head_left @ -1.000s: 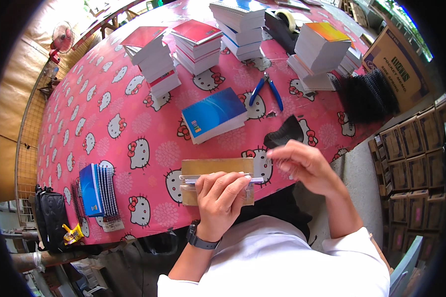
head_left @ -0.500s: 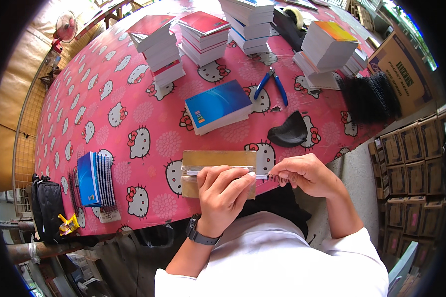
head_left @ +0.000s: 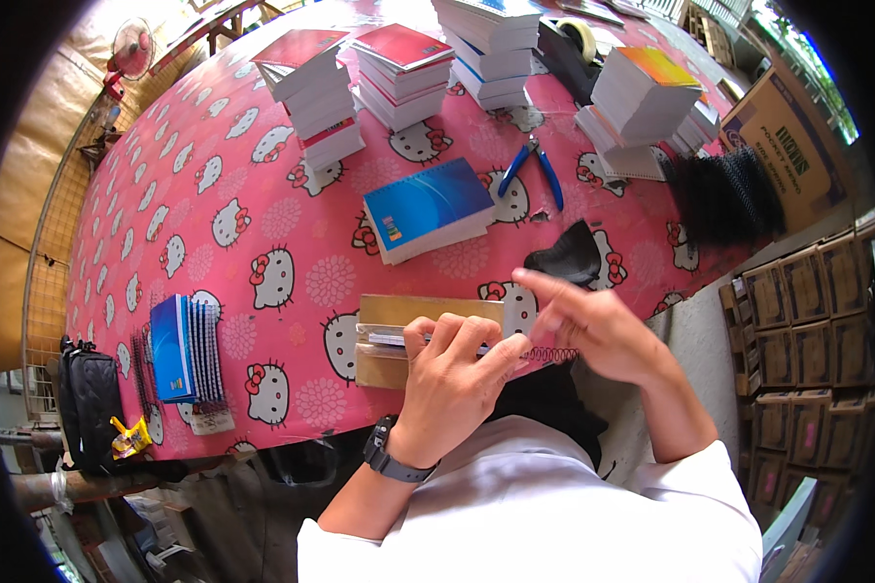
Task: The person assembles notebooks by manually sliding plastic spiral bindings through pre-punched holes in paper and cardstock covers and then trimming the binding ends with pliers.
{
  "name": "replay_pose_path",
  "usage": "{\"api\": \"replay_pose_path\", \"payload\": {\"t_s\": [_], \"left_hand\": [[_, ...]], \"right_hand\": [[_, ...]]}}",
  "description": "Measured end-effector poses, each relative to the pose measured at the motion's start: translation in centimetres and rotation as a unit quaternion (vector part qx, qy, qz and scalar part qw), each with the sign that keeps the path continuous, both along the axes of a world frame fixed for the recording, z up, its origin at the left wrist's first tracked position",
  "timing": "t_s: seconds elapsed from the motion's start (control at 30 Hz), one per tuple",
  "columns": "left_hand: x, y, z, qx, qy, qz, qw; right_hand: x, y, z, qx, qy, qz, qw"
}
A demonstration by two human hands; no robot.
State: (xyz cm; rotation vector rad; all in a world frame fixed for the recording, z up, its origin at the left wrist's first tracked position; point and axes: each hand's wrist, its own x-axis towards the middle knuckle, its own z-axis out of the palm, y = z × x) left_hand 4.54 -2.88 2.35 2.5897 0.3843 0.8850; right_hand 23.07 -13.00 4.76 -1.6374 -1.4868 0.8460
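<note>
From the head view, the left hand (head_left: 452, 374) presses a brown-covered notebook (head_left: 413, 325) flat on the pink table (head_left: 262, 194), fingers clamped over its edge to steady it. The right hand (head_left: 593, 325), fingers loosely apart, works a wire spiral (head_left: 552, 356) (thin, dark) at the notebook's end.

Glossy plastic tablecloth (head_left: 262, 223); matt brown cardboard notebook cover (head_left: 428, 311) under left hand (head_left: 447, 389); thin wire spiral (head_left: 552, 356) by right hand (head_left: 603, 325).
</note>
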Motion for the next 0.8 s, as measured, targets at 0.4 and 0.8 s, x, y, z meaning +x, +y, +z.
{"api": "replay_pose_path", "payload": {"t_s": [0.4, 0.8], "left_hand": [[-0.1, -0.1, -0.6, 0.012, 0.025, 0.044, 0.999], [-0.4, 0.4, -0.3, 0.002, 0.033, 0.018, 0.999]], "right_hand": [[4.7, 1.4, -6.8, -0.010, -0.377, -0.181, 0.908], [4.5, 2.0, -6.9, -0.002, -0.363, -0.204, 0.909]]}}
